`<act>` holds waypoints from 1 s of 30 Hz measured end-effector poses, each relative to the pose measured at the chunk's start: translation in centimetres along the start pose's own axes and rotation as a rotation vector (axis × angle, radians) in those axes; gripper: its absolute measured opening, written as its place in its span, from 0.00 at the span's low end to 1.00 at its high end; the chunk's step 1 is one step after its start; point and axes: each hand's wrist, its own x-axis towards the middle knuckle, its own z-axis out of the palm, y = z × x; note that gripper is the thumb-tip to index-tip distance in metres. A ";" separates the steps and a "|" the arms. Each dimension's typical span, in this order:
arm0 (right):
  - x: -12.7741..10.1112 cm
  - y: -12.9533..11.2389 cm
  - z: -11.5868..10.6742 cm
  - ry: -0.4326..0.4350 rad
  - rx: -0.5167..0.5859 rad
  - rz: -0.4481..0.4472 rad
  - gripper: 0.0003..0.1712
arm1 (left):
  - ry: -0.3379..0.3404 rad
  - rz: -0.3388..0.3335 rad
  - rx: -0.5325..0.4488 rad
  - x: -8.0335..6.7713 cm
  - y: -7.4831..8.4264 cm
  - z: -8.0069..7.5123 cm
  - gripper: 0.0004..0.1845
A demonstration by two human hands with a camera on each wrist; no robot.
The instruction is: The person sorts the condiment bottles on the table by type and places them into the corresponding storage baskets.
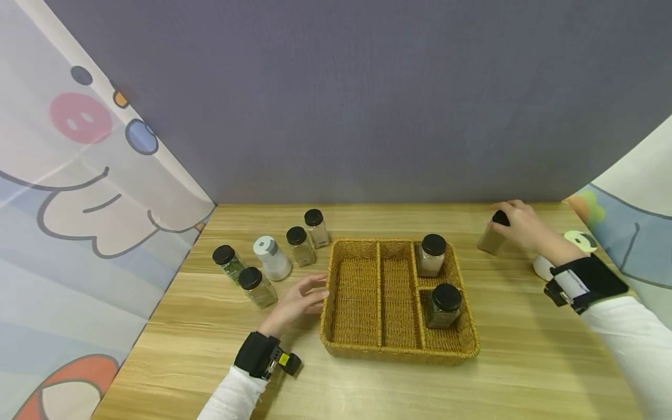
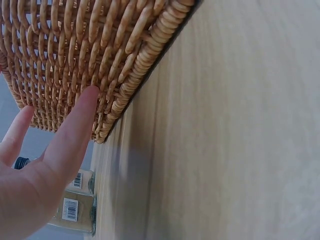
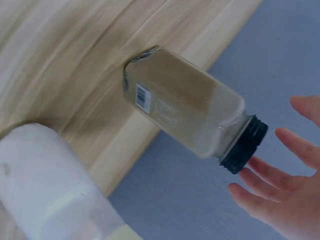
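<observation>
A woven basket (image 1: 379, 344) with dividers stands on the table. Two black-capped spice jars sit in its right-hand compartments, a pale one (image 1: 431, 261) at the back and a dark one (image 1: 441, 315) in front. My left hand (image 1: 300, 300) is at the basket's left side; in the left wrist view its straight fingertips (image 2: 88, 97) touch the weave. At the far right, my right hand (image 1: 520, 224) is beside a brown-powder spice jar (image 3: 172, 95) standing on the table. Its spread fingers (image 3: 295, 147) are right at the black cap, not curled round it.
Left of the basket stand several spice jars, among them a green-herb jar (image 1: 231, 265) and a white-capped shaker (image 1: 273, 259). A white container (image 1: 543, 267) is partly hidden behind my right wrist. A grey panel (image 1: 388, 116) rises along the table's back edge.
</observation>
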 end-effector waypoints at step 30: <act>0.1 0.7 0.9 -0.033 -0.126 -0.028 0.19 | 0.002 0.003 -0.015 0.0 -0.1 0.1 0.29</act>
